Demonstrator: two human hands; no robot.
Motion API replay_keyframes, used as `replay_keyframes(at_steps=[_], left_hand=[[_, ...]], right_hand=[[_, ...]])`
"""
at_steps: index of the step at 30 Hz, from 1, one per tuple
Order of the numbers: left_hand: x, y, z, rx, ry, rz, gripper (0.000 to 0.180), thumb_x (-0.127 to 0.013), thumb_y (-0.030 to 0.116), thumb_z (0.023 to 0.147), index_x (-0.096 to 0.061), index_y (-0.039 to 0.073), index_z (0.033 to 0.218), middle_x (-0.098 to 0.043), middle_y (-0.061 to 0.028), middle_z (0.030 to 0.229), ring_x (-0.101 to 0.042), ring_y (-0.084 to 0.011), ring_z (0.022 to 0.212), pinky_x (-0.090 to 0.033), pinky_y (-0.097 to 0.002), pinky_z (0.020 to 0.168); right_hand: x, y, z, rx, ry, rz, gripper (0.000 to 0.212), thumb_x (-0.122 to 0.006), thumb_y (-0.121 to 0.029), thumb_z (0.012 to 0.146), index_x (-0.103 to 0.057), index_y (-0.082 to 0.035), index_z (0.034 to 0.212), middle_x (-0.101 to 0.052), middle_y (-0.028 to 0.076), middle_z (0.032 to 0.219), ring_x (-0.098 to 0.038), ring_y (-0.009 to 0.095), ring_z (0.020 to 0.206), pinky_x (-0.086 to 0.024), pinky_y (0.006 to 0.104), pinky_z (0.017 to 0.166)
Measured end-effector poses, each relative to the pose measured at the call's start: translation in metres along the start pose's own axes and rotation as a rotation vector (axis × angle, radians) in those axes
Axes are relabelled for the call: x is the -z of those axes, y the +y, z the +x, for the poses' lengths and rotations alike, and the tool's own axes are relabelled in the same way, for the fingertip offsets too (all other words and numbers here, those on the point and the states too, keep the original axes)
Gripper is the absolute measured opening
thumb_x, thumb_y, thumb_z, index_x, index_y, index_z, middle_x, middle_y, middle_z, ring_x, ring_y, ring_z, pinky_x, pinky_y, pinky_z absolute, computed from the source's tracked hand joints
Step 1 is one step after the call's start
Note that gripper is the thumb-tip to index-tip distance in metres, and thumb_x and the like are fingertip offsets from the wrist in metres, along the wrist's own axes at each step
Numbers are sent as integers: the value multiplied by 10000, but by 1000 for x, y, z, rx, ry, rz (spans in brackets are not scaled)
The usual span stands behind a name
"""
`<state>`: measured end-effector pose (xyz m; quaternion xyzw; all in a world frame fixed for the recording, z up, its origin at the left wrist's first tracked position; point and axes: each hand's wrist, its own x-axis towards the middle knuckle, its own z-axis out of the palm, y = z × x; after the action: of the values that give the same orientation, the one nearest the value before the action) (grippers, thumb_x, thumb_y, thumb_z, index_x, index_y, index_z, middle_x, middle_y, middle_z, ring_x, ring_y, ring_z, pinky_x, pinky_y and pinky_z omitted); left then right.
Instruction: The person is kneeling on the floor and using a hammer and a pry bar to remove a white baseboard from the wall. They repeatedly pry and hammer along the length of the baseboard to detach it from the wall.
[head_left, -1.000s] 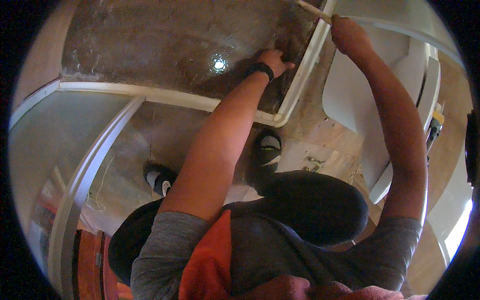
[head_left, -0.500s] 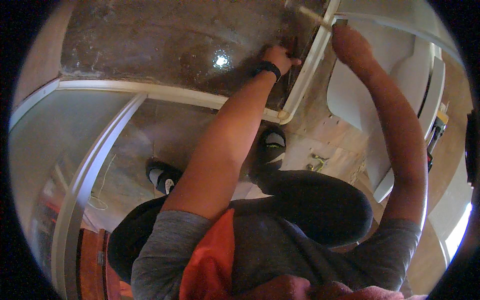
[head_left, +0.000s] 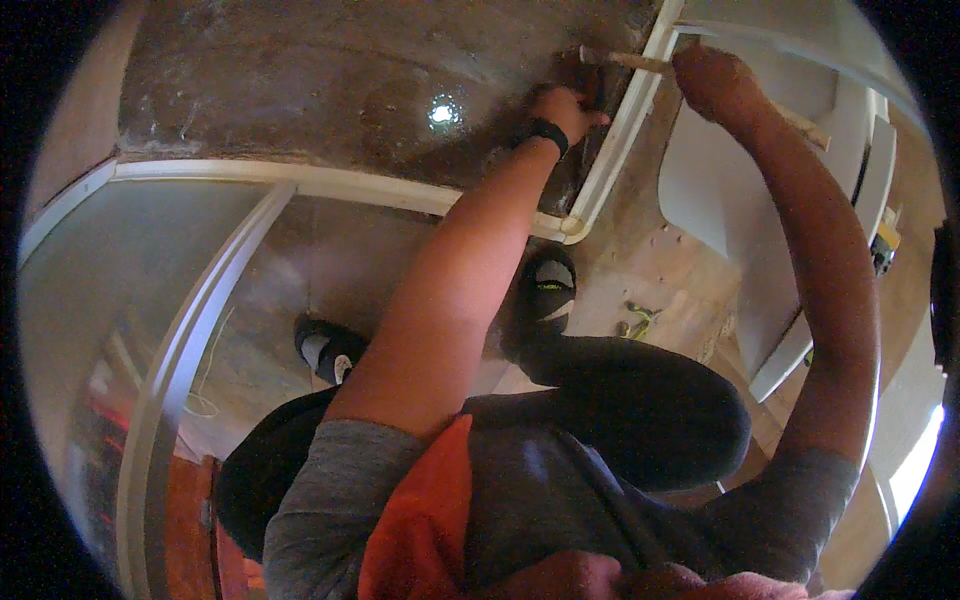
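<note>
My right hand (head_left: 715, 82) is closed round the wooden handle of a hammer (head_left: 635, 62). Its head is over the dark brown floor, inside the white rail, and the handle's butt end sticks out behind my wrist. Just below the hammer head, my left hand (head_left: 565, 112), with a black band on its wrist, is low over the floor near the rail. Its fingers are curled and the thumb points toward the rail. A dark, narrow shape (head_left: 599, 88) shows beside these fingers; whether it is a tool in my grip is too dim to make out.
A white rail (head_left: 625, 135) borders the stained brown floor (head_left: 300, 80) and turns a corner by my shoe. A framed glass panel (head_left: 130, 270) stands left. On the right are a white toilet (head_left: 700, 180) and a small yellow-green object (head_left: 640, 320) on the tiles.
The hammer has swung down, its head now close above my left hand. My right forearm has shifted slightly right. My left hand has stayed nearly in place.
</note>
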<state>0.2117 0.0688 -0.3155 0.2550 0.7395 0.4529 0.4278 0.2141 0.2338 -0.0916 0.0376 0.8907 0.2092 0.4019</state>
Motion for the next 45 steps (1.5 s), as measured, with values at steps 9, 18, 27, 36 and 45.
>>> replay_keyframes(at_steps=[9, 18, 27, 36, 45], left_hand=[[-5, 3, 2, -46, 34, -24, 557, -860, 503, 692, -768, 68, 1026, -727, -200, 1006, -694, -370, 951, -543, -443, 864], [2, 30, -22, 30, 81, 80, 581, -779, 555, 765, -751, 25, 1002, -723, -229, 985, -695, -388, 931, -548, -464, 844], [12, 33, -19, -161, 65, 479, 433, -648, 460, 915, -720, 111, 1160, -728, -153, 1034, -645, -352, 1068, -386, -529, 1008], [25, 41, -16, -106, -108, 443, 412, -620, 477, 927, -740, 143, 1136, -730, -136, 1042, -637, -336, 1051, -343, -504, 998], [15, 32, -19, -109, -13, 443, 368, -611, 498, 921, -772, 190, 1046, -732, -122, 1042, -624, -299, 1097, -339, -498, 1000]], right_hand=[[-7, -13, -4, -39, 0, 138, 154, -538, -87, 927, -641, 9, 990, -696, 243, 977, -699, 407, 933, -588, 497, 797], [-1, 9, 5, -225, 27, 281, 203, -598, -166, 910, -655, 15, 983, -707, 226, 978, -697, 397, 932, -578, 500, 807], [9, 25, 17, -145, 20, 70, 205, -572, -164, 902, -697, -34, 999, -715, 189, 1051, -710, 374, 971, -583, 490, 836], [-16, 29, 23, -173, 40, 133, 211, -552, -131, 919, -698, -30, 1033, -707, 198, 1048, -706, 367, 979, -587, 467, 832], [6, 24, 21, -255, 281, 108, 180, -562, -85, 910, -669, -28, 1043, -725, 188, 953, -725, 377, 861, -603, 481, 744]])
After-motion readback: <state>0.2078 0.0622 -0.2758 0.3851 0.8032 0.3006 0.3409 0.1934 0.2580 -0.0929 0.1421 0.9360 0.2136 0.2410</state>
